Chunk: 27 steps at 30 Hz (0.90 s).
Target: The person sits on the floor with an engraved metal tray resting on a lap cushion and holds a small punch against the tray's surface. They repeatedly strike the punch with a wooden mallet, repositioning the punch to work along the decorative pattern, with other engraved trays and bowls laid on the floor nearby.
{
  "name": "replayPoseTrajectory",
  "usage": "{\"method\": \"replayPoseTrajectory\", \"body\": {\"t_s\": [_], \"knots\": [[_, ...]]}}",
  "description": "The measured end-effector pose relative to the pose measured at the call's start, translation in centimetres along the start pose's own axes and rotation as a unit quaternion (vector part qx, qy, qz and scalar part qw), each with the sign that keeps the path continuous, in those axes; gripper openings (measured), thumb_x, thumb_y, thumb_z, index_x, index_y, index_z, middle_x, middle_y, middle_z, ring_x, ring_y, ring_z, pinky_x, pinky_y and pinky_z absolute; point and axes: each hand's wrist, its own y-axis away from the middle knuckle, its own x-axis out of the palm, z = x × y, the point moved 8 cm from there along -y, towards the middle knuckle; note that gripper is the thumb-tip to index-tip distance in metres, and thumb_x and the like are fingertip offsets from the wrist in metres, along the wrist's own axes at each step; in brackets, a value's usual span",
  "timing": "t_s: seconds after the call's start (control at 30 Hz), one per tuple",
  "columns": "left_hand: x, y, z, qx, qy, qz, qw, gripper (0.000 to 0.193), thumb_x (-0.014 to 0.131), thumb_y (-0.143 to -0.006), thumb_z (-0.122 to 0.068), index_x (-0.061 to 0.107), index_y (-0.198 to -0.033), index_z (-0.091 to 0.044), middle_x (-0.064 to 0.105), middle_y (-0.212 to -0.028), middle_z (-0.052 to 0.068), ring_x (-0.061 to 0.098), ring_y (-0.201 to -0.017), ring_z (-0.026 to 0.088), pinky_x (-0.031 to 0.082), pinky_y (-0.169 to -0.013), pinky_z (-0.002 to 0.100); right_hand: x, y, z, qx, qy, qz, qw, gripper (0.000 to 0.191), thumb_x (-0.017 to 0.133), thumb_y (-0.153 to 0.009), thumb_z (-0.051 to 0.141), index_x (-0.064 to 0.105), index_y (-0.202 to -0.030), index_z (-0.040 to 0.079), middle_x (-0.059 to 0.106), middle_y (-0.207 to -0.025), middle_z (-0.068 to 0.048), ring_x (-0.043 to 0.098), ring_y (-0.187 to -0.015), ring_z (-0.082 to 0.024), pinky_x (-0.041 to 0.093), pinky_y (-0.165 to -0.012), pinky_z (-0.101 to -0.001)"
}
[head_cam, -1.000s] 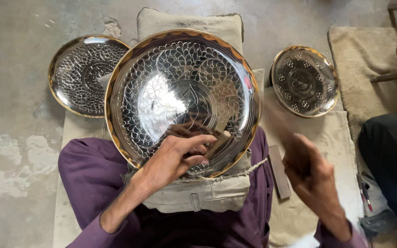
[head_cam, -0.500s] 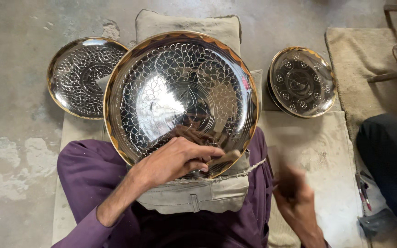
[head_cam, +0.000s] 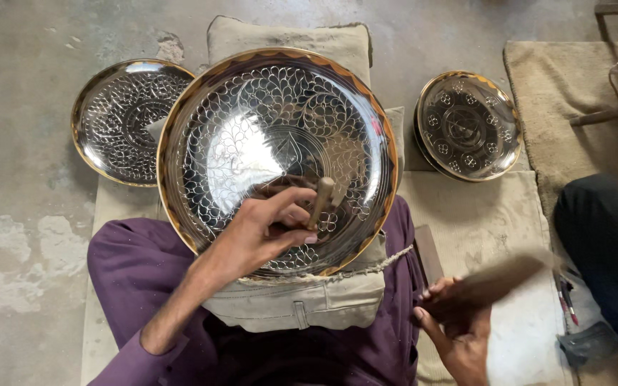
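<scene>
Concrete floor, left hand (head_cam: 262, 232) gripping punch (head_cam: 321, 202) on engraved tray (head_cam: 277, 154), right hand (head_cam: 459, 329) clutching blurred, probably wooden mallet (head_cam: 495, 280)

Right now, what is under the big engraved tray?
The big engraved tray rests on a tan cloth cushion over the lap, a second cushion behind. How the cushions lie beneath is covered.

Your large tray (head_cam: 252, 136) is glossy, mirror-bright metal with chased patterns and a golden rim — as are the two smaller trays, far left (head_cam: 119, 118) and far right (head_cam: 468, 125) — resting on coarse matt cloth padding (head_cam: 302, 304) over rough, stained concrete floor (head_cam: 16, 179).
</scene>
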Motion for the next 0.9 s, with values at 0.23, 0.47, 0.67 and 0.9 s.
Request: {"method": "replayPoseTrajectory", "body": {"t_s": [0.23,0.47,0.67,0.9], "knots": [[1.1,-0.1,-0.6,0.044,-0.075,0.058,0.995,0.051,0.077,-0.083,-0.016,0.063,-0.132,-0.010,0.081,-0.095,0.006,0.079,-0.083,0.018,0.065,-0.074,0.034,2.3,-0.9,-6.4,0.140,-0.026,0.150,0.978,0.011,0.073,-0.089,-0.001,0.063,-0.094,0.000,0.070,-0.090,-0.009,0.071,-0.085,-0.015,0.061,-0.079,-0.0292],[1.5,-0.5,-1.6,0.057,-0.092,0.095,0.990,0.049,0.074,-0.085,-0.020,0.066,-0.133,-0.016,0.080,-0.104,0.004,0.078,-0.082,0.018,0.063,-0.075,0.038,-0.9,-2.0,-3.9,0.158,0.126,0.016,0.979,0.022,0.083,-0.089,0.007,0.068,-0.100,-0.004,0.064,-0.066,-0.019,0.055,-0.048,-0.019,0.042,-0.042,-0.0327],[3.2,-0.7,-1.4,0.037,-0.100,0.158,0.982,0.046,0.069,-0.083,-0.021,0.068,-0.130,-0.020,0.081,-0.099,-0.001,0.078,-0.073,0.014,0.062,-0.073,0.034,2.5,-4.2,3.0,-0.139,0.401,0.066,0.903,0.039,0.082,-0.074,0.010,0.067,-0.108,0.001,0.072,-0.091,-0.012,0.069,-0.070,-0.017,0.055,-0.060,-0.0265],[2.8,-0.9,-2.7,0.026,-0.146,0.186,0.971,0.044,0.070,-0.086,-0.018,0.069,-0.130,-0.020,0.079,-0.094,0.003,0.074,-0.073,0.021,0.057,-0.066,0.041,1.7,-0.8,0.6,-0.074,0.298,-0.039,0.951,0.032,0.074,-0.081,0.000,0.063,-0.111,0.000,0.068,-0.091,-0.012,0.069,-0.077,-0.021,0.053,-0.064,-0.0297]]}}
